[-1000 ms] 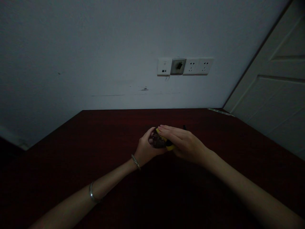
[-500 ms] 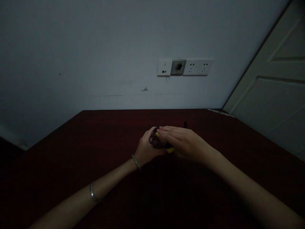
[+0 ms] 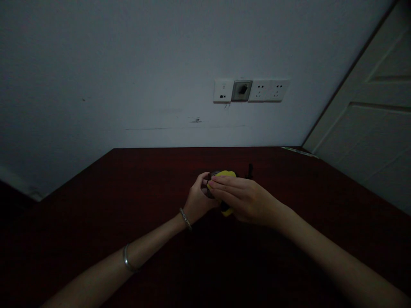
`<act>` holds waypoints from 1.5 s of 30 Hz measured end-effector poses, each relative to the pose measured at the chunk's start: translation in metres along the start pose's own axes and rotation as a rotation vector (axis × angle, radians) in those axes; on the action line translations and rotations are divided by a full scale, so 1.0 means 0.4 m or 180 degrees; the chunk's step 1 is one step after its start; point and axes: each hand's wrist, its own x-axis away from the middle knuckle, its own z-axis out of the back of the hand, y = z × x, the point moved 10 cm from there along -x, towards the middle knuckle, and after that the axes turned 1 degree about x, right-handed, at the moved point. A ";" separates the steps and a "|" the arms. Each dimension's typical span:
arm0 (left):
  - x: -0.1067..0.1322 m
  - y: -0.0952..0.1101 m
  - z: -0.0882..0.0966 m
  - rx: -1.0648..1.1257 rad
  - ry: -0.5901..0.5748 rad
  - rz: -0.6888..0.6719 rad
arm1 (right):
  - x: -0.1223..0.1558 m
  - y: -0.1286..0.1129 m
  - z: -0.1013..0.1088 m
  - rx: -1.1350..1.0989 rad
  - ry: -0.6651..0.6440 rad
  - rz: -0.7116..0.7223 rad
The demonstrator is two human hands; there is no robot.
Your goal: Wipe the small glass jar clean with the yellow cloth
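In the middle of the head view my left hand (image 3: pixel 199 200) is wrapped round a dark, see-through thing (image 3: pixel 207 190), which looks like glass or clear plastic. Its kind is hard to make out in the dim light. My right hand (image 3: pixel 245 197) has its fingers bent together over a yellow-and-black thing (image 3: pixel 226 173) pressed against the see-through one. Yellow shows above the right fingers and also below them. The fingers hide most of both things. Just behind the right hand stands a small black object (image 3: pixel 250 171), too dark to name.
A dark red tabletop (image 3: pixel 154 171) lies under both hands and reaches back to a pale wall (image 3: pixel 128 64). On the wall is a row of sockets (image 3: pixel 269 90). A white panelled door (image 3: pixel 379 132) borders the right side, with a pale strip (image 3: pixel 300 152) at the table's back right corner.
More of the yellow-and-black thing shows now, above and below my right fingers. My right hand has shifted slightly down, while my left hand still grips the see-through thing. The view has moved a little.
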 end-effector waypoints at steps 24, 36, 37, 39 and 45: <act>0.020 0.036 -0.007 0.0773 0.0236 0.0850 | 0.024 0.028 0.042 -0.0526 0.0424 -0.0103; 0.008 0.034 -0.007 0.0370 0.0150 0.0545 | 0.039 0.070 0.029 -0.0024 0.0302 -0.0520; 0.006 0.036 -0.007 0.0338 0.0156 0.0521 | 0.037 0.066 0.031 -0.0032 0.0309 -0.0496; 0.001 0.041 -0.008 0.0332 0.0142 0.0475 | 0.030 0.047 0.031 -0.0093 0.0306 -0.0358; -0.013 0.055 0.020 0.0172 0.0407 0.0333 | 0.009 -0.026 0.025 -0.0084 0.0297 0.0248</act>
